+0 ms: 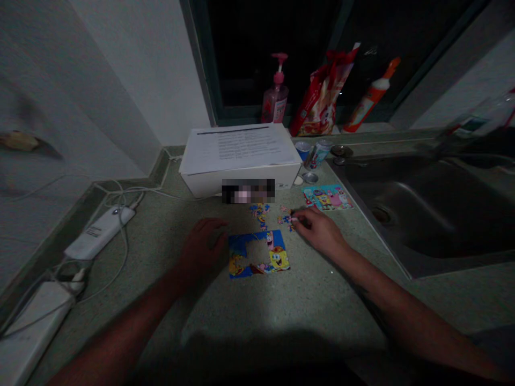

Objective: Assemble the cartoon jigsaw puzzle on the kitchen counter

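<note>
A partly assembled cartoon jigsaw puzzle point(257, 254) lies on the green speckled counter point(281, 305), with a gap in its middle. My left hand point(201, 244) rests just left of the puzzle, fingers curled loosely on the counter and touching its left edge. My right hand point(317, 228) reaches to the loose puzzle pieces point(286, 219) behind the puzzle's right side, fingertips pinched on one piece. More loose pieces point(260, 212) lie behind the puzzle. A small reference picture card point(328, 197) sits farther back right.
A white box with a printed sheet point(239, 155) stands behind the puzzle. A steel sink point(426, 209) fills the right. A pink pump bottle point(276, 96), red bag point(319, 102) and orange-capped bottle point(372, 96) stand on the sill. Power strips and cables point(100, 233) lie at left.
</note>
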Available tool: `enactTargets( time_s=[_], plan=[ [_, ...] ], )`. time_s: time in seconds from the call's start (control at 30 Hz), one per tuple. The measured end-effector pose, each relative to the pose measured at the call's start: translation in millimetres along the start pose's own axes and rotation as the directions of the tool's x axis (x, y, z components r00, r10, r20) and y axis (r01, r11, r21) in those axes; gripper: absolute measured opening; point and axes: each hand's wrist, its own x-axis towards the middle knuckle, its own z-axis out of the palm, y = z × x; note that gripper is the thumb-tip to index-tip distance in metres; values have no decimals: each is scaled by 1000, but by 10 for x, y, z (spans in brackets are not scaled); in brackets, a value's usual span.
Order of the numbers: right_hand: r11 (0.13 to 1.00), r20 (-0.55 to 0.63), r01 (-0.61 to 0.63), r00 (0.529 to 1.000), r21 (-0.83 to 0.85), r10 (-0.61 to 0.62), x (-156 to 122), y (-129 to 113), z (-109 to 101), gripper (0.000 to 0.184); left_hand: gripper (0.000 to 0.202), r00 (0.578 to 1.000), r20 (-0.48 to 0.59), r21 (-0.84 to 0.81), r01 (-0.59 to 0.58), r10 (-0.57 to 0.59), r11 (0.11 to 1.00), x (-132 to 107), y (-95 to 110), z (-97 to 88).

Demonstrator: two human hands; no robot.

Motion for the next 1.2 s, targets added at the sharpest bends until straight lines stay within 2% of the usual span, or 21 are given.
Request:
enactTargets(
  time_s=[0.13,0.23,0.5,1.2],
  plan=[
    [999,-2,-29,1000,-45,29,-10,4,43,25,26,997,-35,16,64,-63,998,-13,-200,42],
    [996,-12,-47,999,-73,46,-13,3,51,24,27,996,-32,-5,88,-88,996,-18,-267,61],
    [998,-9,-33,999,-60,32,-13,-7,30,24,29,987,-9,-35,158,-158,987,-6,-260,65],
    [997,1,-30,1000,-69,30,-24,3,34,30,25,992,-10,-43,127,-128,991,-4,-288,75]
  ],
)
